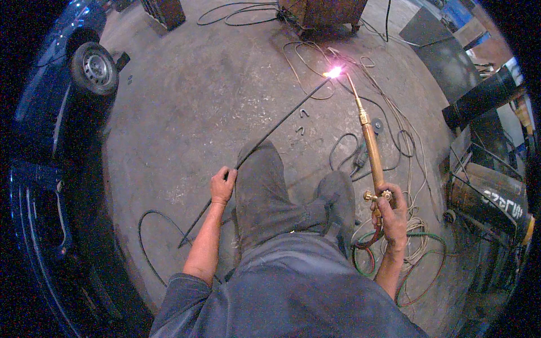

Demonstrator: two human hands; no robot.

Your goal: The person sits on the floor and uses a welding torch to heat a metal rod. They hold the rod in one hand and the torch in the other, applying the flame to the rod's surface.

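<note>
My left hand [223,185] is closed around a long dark metal rod [282,120], which slants from low on the left up to the right. At its far end glows a bright pink-white flame [335,72] with an orange spot beside it. In my right hand [393,217] is a brass gas torch [370,141], gripped low near its valve knobs. The torch's thin copper tip [350,83] points up at the glow. Red and green hoses run from the torch's lower end. Two small hook-shaped metal pieces [302,130] lie on the floor between rod and torch.
Cables and hoses [414,242] lie coiled on the concrete floor at right. An angle grinder [359,160] appears to lie near the torch. Farther right stand metal cylinders [490,194] and sheets. A blue vehicle with a wheel [94,67] is at left. A rusty metal box [327,14] stands ahead.
</note>
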